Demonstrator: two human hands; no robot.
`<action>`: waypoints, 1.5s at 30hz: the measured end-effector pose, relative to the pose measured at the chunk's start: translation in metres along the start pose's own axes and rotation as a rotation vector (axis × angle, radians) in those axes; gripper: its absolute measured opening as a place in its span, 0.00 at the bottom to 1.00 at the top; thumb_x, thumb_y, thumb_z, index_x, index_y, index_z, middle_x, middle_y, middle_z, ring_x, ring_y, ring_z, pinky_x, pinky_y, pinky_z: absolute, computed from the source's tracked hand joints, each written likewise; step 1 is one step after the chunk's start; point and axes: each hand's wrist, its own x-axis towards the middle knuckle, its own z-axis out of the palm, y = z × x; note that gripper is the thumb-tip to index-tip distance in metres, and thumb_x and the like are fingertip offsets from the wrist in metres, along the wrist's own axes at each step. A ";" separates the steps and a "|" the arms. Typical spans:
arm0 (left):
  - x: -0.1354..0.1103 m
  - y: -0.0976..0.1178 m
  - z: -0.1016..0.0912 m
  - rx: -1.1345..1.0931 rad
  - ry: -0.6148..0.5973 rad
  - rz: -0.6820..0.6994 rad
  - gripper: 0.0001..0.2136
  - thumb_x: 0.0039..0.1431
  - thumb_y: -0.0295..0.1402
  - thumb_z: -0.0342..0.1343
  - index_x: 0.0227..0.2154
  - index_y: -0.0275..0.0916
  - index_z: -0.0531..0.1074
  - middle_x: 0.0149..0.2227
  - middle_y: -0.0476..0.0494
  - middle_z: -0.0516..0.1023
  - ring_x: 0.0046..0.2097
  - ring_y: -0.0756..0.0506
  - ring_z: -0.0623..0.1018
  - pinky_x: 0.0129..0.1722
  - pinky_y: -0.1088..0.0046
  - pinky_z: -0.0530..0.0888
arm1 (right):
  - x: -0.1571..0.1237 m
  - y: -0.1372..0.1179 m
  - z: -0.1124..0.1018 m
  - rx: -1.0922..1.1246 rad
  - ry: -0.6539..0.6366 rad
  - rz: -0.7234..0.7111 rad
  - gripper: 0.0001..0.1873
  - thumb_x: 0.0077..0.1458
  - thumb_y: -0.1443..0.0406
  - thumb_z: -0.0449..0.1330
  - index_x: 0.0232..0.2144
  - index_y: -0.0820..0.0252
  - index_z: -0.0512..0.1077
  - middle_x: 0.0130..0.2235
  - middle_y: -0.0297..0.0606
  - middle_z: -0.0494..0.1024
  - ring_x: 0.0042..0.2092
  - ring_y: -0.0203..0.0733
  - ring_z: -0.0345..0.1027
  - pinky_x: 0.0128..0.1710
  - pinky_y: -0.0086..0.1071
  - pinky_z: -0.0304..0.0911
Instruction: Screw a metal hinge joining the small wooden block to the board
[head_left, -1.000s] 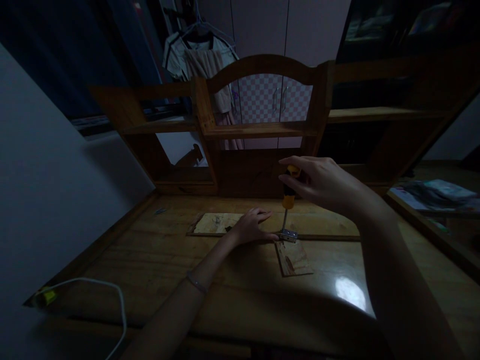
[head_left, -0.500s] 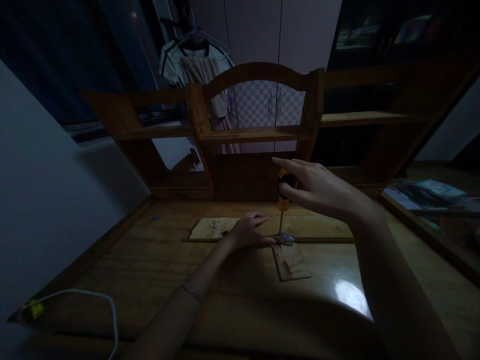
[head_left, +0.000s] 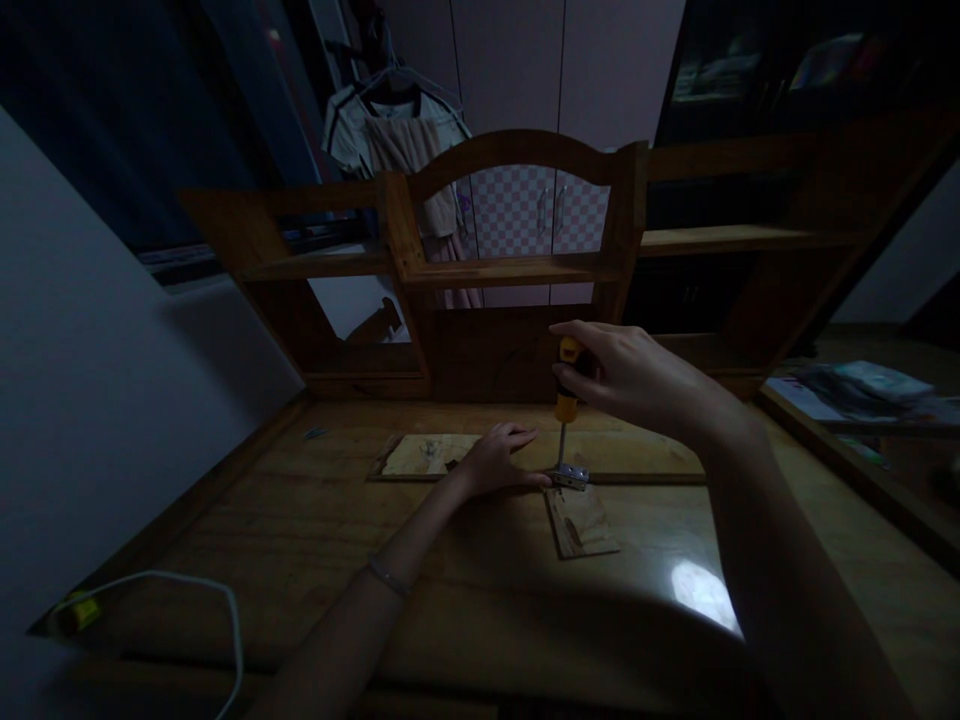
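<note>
My right hand (head_left: 626,375) is wrapped round the yellow and black handle of a screwdriver (head_left: 567,408), which stands nearly upright. The shaft's lower end meets a small metal hinge (head_left: 571,477) at the front edge of a long, narrow wooden board (head_left: 645,452). On that board lies my left hand (head_left: 501,462), its fingers stretched out and its thumb reaching to the hinge's left end. A small square piece of wood (head_left: 586,525) lies under and in front of the hinge. The screw under the screwdriver tip is too small to make out.
The wooden desktop (head_left: 315,530) has a shelf unit (head_left: 517,270) along its back. Some tiny metal pieces (head_left: 316,432) lie at the left. A white cable (head_left: 187,577) and a yellow object (head_left: 84,612) are at the near left. Papers and plastic (head_left: 862,385) lie at the right.
The right hand has shifted and turned slightly on the screwdriver handle. The left hand, hinge and boards stay in place, while the view has moved slightly.
</note>
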 end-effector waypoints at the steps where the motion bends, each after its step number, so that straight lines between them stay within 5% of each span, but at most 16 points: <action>1: 0.000 0.001 0.000 -0.001 0.000 0.009 0.40 0.43 0.57 0.65 0.57 0.41 0.69 0.53 0.36 0.73 0.54 0.37 0.72 0.55 0.59 0.69 | 0.000 -0.001 0.000 -0.014 0.009 0.012 0.27 0.61 0.56 0.53 0.58 0.62 0.65 0.47 0.45 0.77 0.44 0.50 0.72 0.44 0.40 0.65; 6: 0.001 0.001 0.000 0.001 0.000 0.012 0.40 0.43 0.58 0.65 0.56 0.39 0.70 0.54 0.36 0.72 0.54 0.37 0.72 0.56 0.60 0.69 | -0.001 -0.005 -0.001 -0.049 0.014 0.027 0.29 0.61 0.55 0.52 0.59 0.64 0.64 0.51 0.48 0.75 0.45 0.50 0.72 0.46 0.40 0.64; 12: 0.000 -0.005 0.003 0.007 0.012 0.016 0.40 0.42 0.58 0.65 0.56 0.38 0.70 0.53 0.36 0.72 0.54 0.38 0.72 0.55 0.62 0.69 | -0.001 -0.007 0.001 -0.189 0.066 0.087 0.25 0.62 0.56 0.51 0.57 0.60 0.68 0.41 0.45 0.80 0.40 0.51 0.74 0.39 0.40 0.65; 19: 0.000 0.001 -0.001 0.017 -0.020 -0.010 0.41 0.44 0.60 0.63 0.57 0.39 0.69 0.54 0.37 0.72 0.55 0.38 0.72 0.56 0.63 0.69 | -0.002 -0.007 -0.003 -0.062 0.025 -0.003 0.29 0.60 0.60 0.52 0.62 0.62 0.62 0.55 0.46 0.73 0.48 0.49 0.71 0.48 0.38 0.63; 25: 0.000 -0.001 0.001 0.020 0.002 0.011 0.41 0.44 0.59 0.64 0.57 0.39 0.69 0.54 0.36 0.72 0.55 0.37 0.72 0.56 0.62 0.69 | 0.000 -0.006 0.005 -0.175 0.075 0.063 0.26 0.62 0.55 0.51 0.57 0.62 0.67 0.47 0.47 0.77 0.43 0.53 0.73 0.43 0.42 0.65; 30: 0.000 0.001 -0.001 0.037 -0.022 -0.008 0.42 0.43 0.61 0.62 0.57 0.38 0.69 0.55 0.36 0.72 0.55 0.38 0.72 0.56 0.62 0.69 | 0.000 -0.002 0.005 -0.108 0.056 0.012 0.31 0.61 0.58 0.53 0.63 0.65 0.59 0.55 0.48 0.72 0.49 0.50 0.70 0.48 0.39 0.63; 35: 0.001 0.002 -0.001 0.068 -0.017 0.014 0.41 0.44 0.60 0.62 0.58 0.39 0.69 0.54 0.36 0.72 0.55 0.37 0.72 0.55 0.62 0.69 | 0.002 -0.003 0.006 -0.162 0.080 0.040 0.21 0.63 0.60 0.51 0.56 0.58 0.67 0.45 0.43 0.77 0.41 0.47 0.72 0.41 0.37 0.64; 45: -0.006 0.021 -0.003 0.259 0.044 0.099 0.35 0.55 0.56 0.57 0.59 0.39 0.65 0.54 0.35 0.71 0.55 0.37 0.72 0.55 0.59 0.69 | 0.000 0.003 0.004 -0.106 0.073 -0.008 0.25 0.61 0.61 0.54 0.59 0.61 0.64 0.50 0.45 0.75 0.45 0.47 0.71 0.44 0.37 0.65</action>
